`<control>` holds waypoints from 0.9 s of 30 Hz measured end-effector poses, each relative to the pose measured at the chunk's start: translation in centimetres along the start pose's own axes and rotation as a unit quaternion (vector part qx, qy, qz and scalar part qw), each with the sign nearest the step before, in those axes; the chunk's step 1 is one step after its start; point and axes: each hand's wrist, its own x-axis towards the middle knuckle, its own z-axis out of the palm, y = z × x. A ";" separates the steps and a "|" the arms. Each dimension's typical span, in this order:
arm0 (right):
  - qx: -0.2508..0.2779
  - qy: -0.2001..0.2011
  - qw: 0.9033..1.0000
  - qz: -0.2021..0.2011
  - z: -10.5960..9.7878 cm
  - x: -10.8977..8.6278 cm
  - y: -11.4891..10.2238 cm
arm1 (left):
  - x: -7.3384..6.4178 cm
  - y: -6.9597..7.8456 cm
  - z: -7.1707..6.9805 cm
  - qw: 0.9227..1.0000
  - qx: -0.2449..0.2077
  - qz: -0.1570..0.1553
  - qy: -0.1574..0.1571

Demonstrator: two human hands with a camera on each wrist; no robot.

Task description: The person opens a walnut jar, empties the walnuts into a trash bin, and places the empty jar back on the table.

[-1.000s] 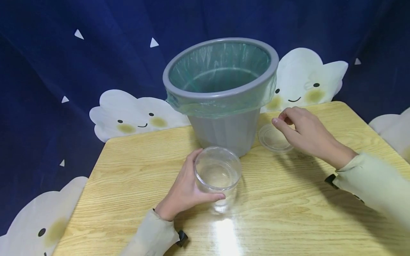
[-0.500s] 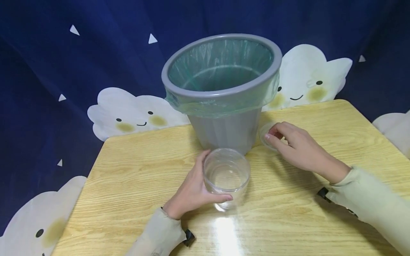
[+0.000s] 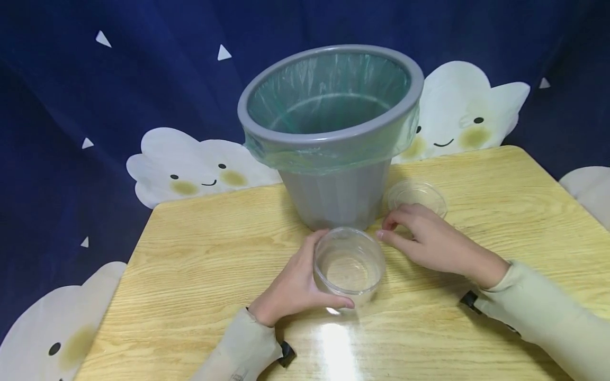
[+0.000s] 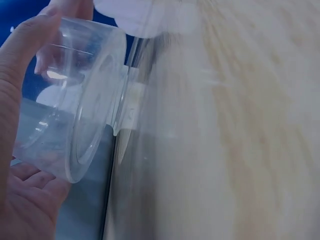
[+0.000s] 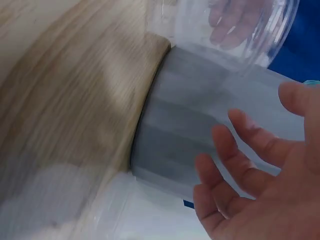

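A clear round plastic container point(image 3: 351, 269) without a cover is held in my left hand point(image 3: 297, 286) in front of the bin. The left wrist view shows thumb and fingers curved round the wall of this see-through container point(image 4: 92, 107), close over the table. Whether its base touches the tabletop, I cannot tell. Just right of the container is my right hand point(image 3: 426, 241), holding nothing. In the right wrist view, this hand's loosely bent fingers point(image 5: 245, 172) are apart from the container. A clear round lid point(image 3: 424, 194) lies flat on the table behind the right hand, which partly covers it.
A grey trash bin point(image 3: 333, 198) with a green liner bag point(image 3: 329, 159) stands on the table directly behind the container. The wooden table point(image 3: 205, 264) ends at a dark blue curtain point(image 3: 181, 63) with white cloud shapes.
My right hand has come off the lid area, leftward and nearer, to beside the container. The left hand and container have shifted slightly right and nearer. The lid stays on the table.
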 end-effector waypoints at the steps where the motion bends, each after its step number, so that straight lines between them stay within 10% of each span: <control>1: -0.003 0.000 1.000 -0.005 0.2 0.0 0.0 | 0.0 0.0 0.0 1.000 0.000 -0.003 -0.005; 27: -0.024 -0.007 0.999 -0.023 1.4 -0.1 -0.1 | 0.7 -0.6 0.2 0.996 0.027 0.004 -0.083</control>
